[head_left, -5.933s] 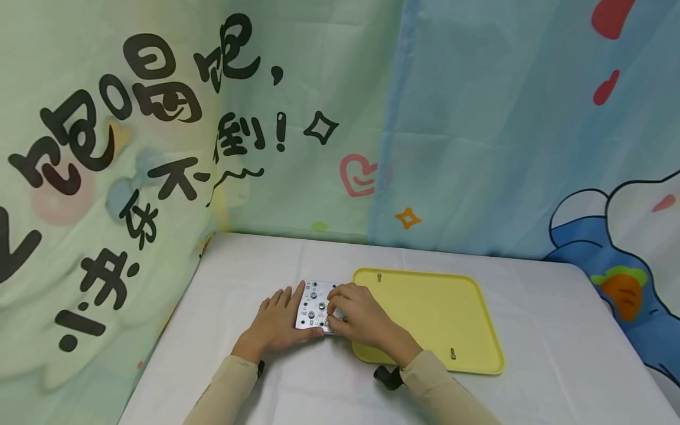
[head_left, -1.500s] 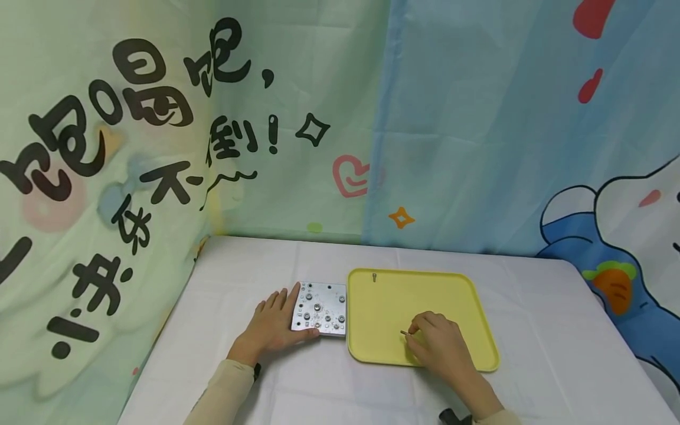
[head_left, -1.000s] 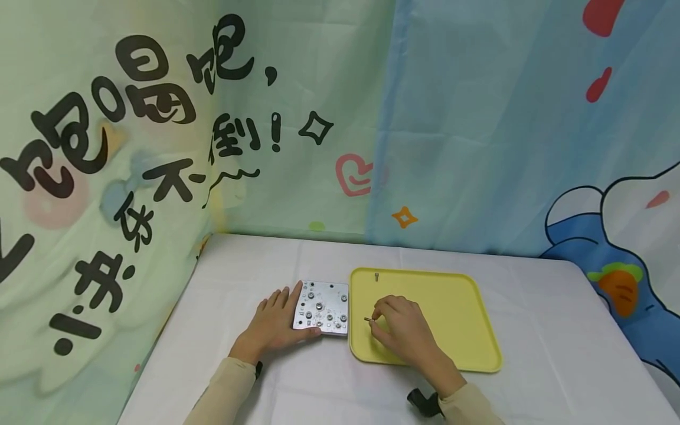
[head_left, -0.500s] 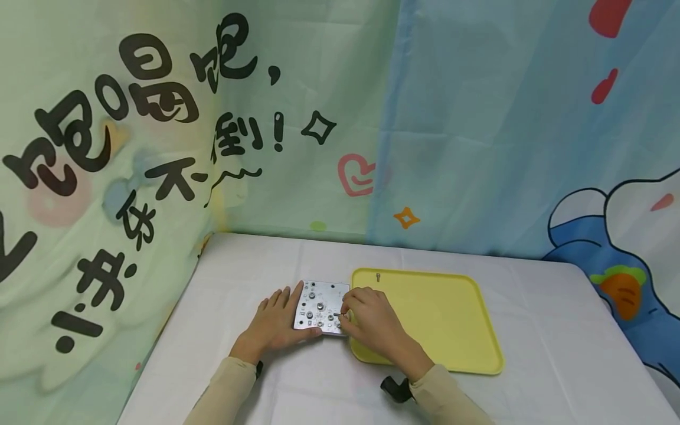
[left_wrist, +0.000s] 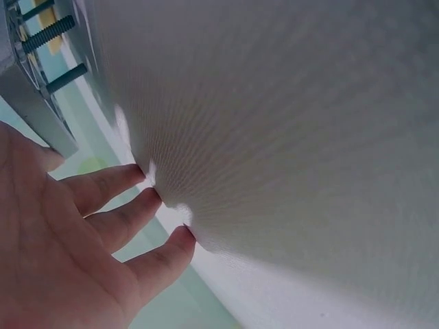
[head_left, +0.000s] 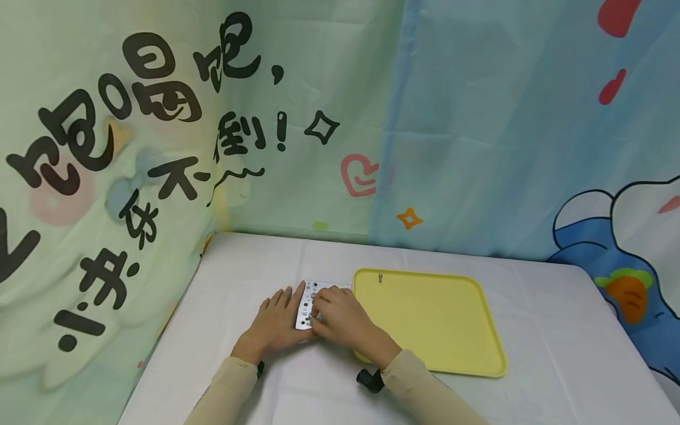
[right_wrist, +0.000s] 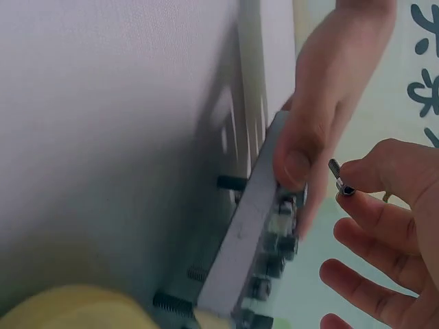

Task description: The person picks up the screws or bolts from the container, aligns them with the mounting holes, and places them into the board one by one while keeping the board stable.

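plate (head_left: pixel 304 304): grey metal, drilled with holes, flat on the white table (head_left: pixel 255 260), just left of the tray; several screws already stand in it, their threaded ends poking out under it in the wrist views.
left hand (head_left: pixel 273 324): lies flat at the plate's left edge, fingers straight and spread, tips on the table, thumb pressing the plate's near edge; grips nothing.
right hand (head_left: pixel 340 319): over the plate's right half, covering most of it; thumb and forefinger pinch a small screw, other fingers loosely curled.
screw (right_wrist: pixel 341 180): short, dark, threaded, held at the fingertips just above the plate's near-left part, close to the left thumb; not in a hole.
tray (head_left: pixel 451 330): yellow, shallow, touching or nearly touching the plate's right edge; right wrist crosses its near-left corner.
spare screw (head_left: pixel 380 277): lies alone in the tray, at the corner farthest from the person on the plate's side.
sleeves: beige, both forearms; dark wrist strap (head_left: pixel 368 379) on the right, nearer the person than the plate.
backdrop (head_left: pixel 159 147): printed curtain, green and blue, behind and left of the plate.
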The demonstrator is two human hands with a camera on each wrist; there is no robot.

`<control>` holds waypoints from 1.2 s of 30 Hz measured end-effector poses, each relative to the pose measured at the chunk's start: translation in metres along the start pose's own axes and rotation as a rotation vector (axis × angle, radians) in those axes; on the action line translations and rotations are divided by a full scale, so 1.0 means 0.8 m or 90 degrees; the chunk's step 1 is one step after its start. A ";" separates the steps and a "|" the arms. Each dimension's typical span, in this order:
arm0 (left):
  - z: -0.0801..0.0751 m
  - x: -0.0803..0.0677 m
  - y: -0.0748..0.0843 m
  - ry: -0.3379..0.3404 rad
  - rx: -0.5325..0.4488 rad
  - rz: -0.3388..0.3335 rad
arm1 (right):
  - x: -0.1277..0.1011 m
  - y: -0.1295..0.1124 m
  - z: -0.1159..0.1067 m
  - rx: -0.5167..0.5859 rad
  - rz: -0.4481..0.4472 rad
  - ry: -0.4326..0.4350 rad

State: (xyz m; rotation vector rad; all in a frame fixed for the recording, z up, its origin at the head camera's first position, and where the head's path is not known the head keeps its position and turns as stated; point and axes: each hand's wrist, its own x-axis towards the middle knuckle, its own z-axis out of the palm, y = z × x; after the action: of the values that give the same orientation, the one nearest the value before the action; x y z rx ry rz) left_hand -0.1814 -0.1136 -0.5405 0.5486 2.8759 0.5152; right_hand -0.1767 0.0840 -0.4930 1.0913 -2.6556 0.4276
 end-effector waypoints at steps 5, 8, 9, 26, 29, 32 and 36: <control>0.001 0.000 -0.001 0.001 -0.006 0.006 | 0.005 -0.004 0.002 -0.008 0.001 -0.021; 0.000 0.000 0.000 0.002 -0.007 0.005 | 0.008 -0.005 0.003 -0.017 -0.001 -0.030; 0.000 0.000 0.000 0.002 -0.007 0.005 | 0.008 -0.005 0.004 -0.019 -0.003 -0.032; -0.003 -0.004 0.003 0.013 0.004 0.018 | 0.014 -0.007 0.008 -0.034 -0.003 -0.063; -0.003 -0.003 0.002 0.015 0.006 0.020 | 0.016 -0.009 0.008 -0.031 -0.003 -0.068; -0.003 -0.003 0.001 0.016 0.006 0.022 | 0.017 -0.010 0.009 -0.025 -0.001 -0.075; -0.002 -0.002 -0.001 0.015 0.001 0.024 | 0.020 -0.011 0.008 -0.024 -0.003 -0.081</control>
State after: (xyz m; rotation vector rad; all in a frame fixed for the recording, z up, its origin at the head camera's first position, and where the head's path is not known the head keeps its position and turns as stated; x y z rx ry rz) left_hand -0.1808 -0.1152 -0.5391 0.6030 2.8933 0.5296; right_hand -0.1822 0.0657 -0.4920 1.1491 -2.7582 0.3149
